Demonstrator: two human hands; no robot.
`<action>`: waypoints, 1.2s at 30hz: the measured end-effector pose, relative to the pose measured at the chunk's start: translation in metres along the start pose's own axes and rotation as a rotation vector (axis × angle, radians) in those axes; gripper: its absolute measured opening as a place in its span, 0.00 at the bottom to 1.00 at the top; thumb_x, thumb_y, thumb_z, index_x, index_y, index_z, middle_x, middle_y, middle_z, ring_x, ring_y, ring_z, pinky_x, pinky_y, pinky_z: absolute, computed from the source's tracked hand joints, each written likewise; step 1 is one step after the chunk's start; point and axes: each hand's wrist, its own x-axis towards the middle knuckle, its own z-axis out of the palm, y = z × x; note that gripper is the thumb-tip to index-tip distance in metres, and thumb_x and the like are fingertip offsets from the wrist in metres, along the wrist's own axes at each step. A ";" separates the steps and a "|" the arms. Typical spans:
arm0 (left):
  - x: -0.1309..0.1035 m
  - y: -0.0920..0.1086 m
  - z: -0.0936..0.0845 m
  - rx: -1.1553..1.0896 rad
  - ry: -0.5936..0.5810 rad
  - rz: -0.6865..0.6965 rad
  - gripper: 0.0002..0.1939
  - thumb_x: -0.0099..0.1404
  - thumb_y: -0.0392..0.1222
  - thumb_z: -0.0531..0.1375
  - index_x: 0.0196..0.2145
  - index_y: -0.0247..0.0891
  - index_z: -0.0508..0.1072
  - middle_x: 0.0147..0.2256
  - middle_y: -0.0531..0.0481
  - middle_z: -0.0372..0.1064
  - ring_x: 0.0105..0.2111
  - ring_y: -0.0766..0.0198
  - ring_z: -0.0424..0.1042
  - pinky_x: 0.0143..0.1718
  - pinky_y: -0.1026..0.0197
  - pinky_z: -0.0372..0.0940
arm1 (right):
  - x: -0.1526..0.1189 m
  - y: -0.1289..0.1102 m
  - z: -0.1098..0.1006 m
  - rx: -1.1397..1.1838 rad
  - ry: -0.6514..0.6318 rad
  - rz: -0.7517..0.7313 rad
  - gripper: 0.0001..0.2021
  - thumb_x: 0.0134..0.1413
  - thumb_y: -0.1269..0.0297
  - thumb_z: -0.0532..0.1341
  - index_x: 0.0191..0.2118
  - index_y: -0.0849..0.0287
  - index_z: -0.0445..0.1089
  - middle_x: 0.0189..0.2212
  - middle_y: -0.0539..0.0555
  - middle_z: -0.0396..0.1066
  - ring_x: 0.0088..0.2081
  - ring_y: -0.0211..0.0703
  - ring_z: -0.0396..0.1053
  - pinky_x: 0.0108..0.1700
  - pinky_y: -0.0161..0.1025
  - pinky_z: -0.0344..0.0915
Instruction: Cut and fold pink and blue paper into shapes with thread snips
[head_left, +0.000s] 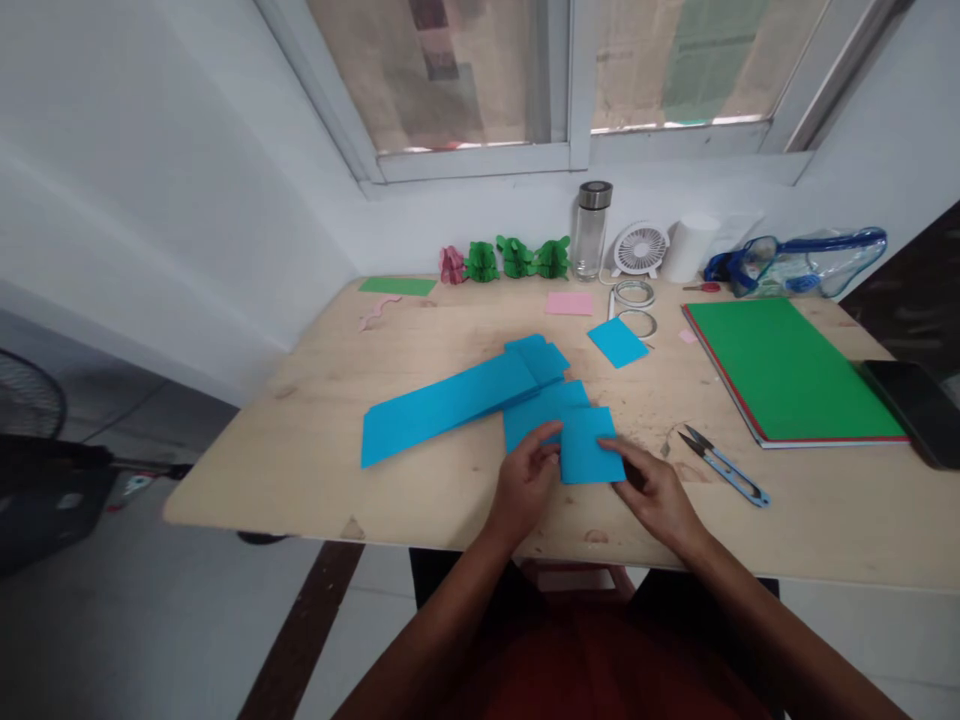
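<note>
Blue square: a small piece of blue paper (591, 447), seemingly folded, just below and right of the frame's centre, directly between the two hands.
Its axis: nearly equal-sided, no marked long axis; its side edges run roughly up and down the frame.
Nearer hand: neither; each meets one side edge.
Left hand: the left hand (525, 482) comes up from the lower left, fingers curled, tips at the left edge; whether they pinch it, I cannot tell.
Right hand: the right hand (660, 495) reaches in from the lower right, pinching the right edge, a fingertip on top.
Beyond the square: overlapping blue sheets (525, 420) on the surface (300, 460), with a long blue strip (442, 405) slanting from lower left to upper right.
Right of the hands: blue-handled snips (739, 480), well apart.
</note>
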 end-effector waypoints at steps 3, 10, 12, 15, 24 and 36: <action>0.013 -0.011 -0.021 0.543 0.085 0.225 0.18 0.66 0.36 0.49 0.52 0.35 0.68 0.53 0.37 0.66 0.54 0.52 0.65 0.52 0.44 0.62 | -0.005 0.004 -0.003 -0.073 0.014 0.002 0.21 0.49 0.70 0.57 0.50 0.52 0.71 0.50 0.54 0.72 0.52 0.50 0.69 0.56 0.53 0.63; 0.039 -0.036 -0.097 1.379 -0.021 0.202 0.18 0.65 0.37 0.51 0.52 0.36 0.67 0.51 0.35 0.67 0.53 0.44 0.63 0.51 0.41 0.58 | -0.009 0.005 -0.002 -0.080 0.045 0.016 0.20 0.50 0.70 0.57 0.50 0.52 0.71 0.48 0.54 0.73 0.51 0.50 0.70 0.54 0.51 0.66; 0.037 -0.037 -0.111 1.465 -0.158 0.158 0.17 0.66 0.33 0.49 0.50 0.34 0.68 0.48 0.36 0.68 0.49 0.47 0.66 0.49 0.45 0.60 | -0.009 0.005 -0.001 -0.075 0.053 0.021 0.19 0.51 0.69 0.57 0.50 0.53 0.71 0.49 0.55 0.73 0.51 0.50 0.70 0.53 0.51 0.66; 0.037 -0.035 -0.122 1.502 -0.316 0.103 0.15 0.64 0.29 0.47 0.44 0.33 0.70 0.41 0.37 0.70 0.41 0.52 0.69 0.40 0.52 0.63 | -0.009 0.006 -0.001 -0.084 0.062 0.023 0.19 0.51 0.69 0.57 0.49 0.54 0.72 0.49 0.55 0.73 0.50 0.50 0.71 0.53 0.51 0.66; 0.039 -0.037 -0.140 1.441 -0.395 0.123 0.13 0.62 0.27 0.47 0.36 0.33 0.70 0.33 0.39 0.70 0.34 0.54 0.70 0.34 0.54 0.65 | -0.011 0.011 0.000 -0.124 0.056 0.019 0.19 0.50 0.68 0.58 0.49 0.52 0.72 0.48 0.54 0.74 0.50 0.51 0.71 0.53 0.52 0.67; 0.006 -0.079 -0.259 1.390 -0.307 0.149 0.18 0.63 0.35 0.45 0.43 0.36 0.71 0.46 0.36 0.72 0.46 0.49 0.71 0.45 0.47 0.66 | -0.011 0.007 0.000 -0.147 0.034 0.004 0.20 0.51 0.68 0.57 0.50 0.51 0.71 0.50 0.55 0.72 0.50 0.52 0.70 0.52 0.53 0.67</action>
